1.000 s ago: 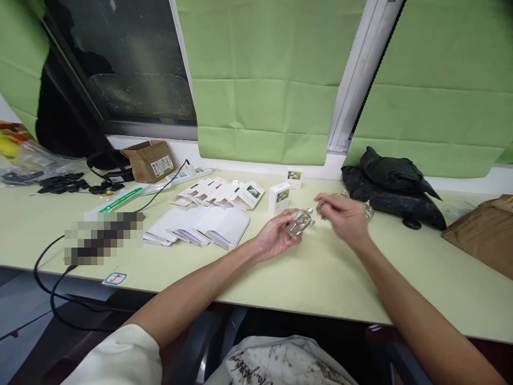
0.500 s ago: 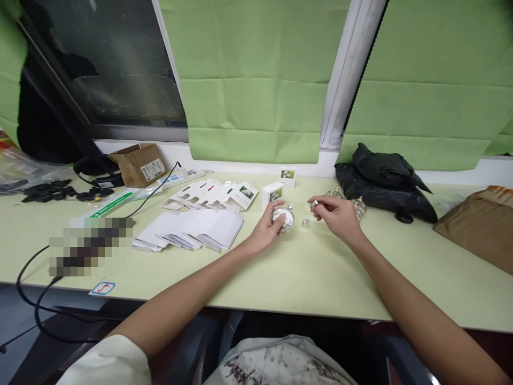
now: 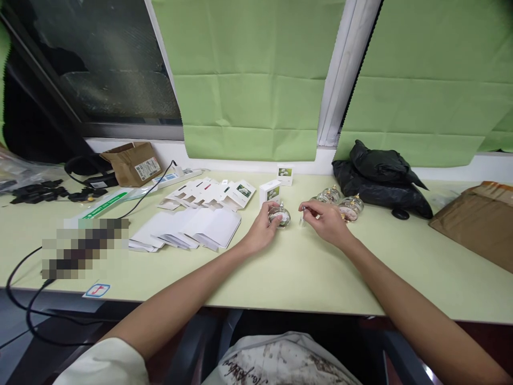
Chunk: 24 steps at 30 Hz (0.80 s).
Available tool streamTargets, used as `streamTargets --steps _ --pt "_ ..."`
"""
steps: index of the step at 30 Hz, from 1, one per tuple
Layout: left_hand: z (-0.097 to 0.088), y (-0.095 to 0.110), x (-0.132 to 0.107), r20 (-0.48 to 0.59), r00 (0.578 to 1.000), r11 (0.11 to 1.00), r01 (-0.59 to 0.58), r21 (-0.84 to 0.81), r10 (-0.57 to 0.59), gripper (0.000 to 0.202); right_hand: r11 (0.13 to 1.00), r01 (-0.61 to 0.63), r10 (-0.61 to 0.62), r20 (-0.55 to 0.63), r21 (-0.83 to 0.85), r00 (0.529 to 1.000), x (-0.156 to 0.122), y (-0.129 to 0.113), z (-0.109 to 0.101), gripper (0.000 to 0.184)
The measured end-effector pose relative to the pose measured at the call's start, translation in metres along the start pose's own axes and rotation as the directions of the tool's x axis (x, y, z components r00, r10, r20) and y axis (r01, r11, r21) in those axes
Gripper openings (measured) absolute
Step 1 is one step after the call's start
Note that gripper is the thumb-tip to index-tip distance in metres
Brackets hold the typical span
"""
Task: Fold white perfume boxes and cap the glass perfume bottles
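My left hand [image 3: 260, 230] is curled round a small round clear glass bottle [image 3: 280, 216] that stands on the pale green table [image 3: 280, 267]. My right hand [image 3: 324, 223] pinches a small silver cap [image 3: 303, 209] just right of that bottle. A few more glass bottles [image 3: 340, 201] stand behind my right hand. Two small white printed boxes [image 3: 269, 191] stand just beyond the held bottle.
Flat white box blanks [image 3: 208, 193] and white card sheets [image 3: 188, 229] lie to the left. A black plastic bag [image 3: 380, 179] sits at the back right, a brown parcel [image 3: 473, 224] at far right. At the back left are a cardboard box [image 3: 132, 162], a power strip [image 3: 176, 176] and black cables.
My left hand has brought the bottle down from above the table to stand on it. My right hand has taken up the small cap that lay on the table and moved it toward the bottle.
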<state>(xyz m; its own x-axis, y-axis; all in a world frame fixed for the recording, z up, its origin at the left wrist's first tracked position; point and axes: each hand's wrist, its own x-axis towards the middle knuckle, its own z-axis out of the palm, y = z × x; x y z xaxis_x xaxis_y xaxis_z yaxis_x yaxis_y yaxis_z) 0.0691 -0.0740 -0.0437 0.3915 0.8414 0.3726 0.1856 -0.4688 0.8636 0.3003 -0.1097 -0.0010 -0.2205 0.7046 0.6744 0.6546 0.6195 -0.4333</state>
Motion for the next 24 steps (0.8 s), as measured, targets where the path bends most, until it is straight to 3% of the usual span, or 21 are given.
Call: streamTargets --steps 14,24 --pt "0.0004 0.0053 -0.0028 0.013 1.0 0.999 -0.011 0.041 0.011 0.039 1.0 0.023 -0.024 -0.016 -0.016 1.0 0.0001 0.0023 -0.0005 0.019" --pt "-0.0011 0.007 -0.0024 0.024 1.0 0.999 -0.01 0.04 0.009 0.039 0.978 0.167 -0.166 0.021 -0.125 0.986 -0.0012 0.0042 -0.0017 0.022"
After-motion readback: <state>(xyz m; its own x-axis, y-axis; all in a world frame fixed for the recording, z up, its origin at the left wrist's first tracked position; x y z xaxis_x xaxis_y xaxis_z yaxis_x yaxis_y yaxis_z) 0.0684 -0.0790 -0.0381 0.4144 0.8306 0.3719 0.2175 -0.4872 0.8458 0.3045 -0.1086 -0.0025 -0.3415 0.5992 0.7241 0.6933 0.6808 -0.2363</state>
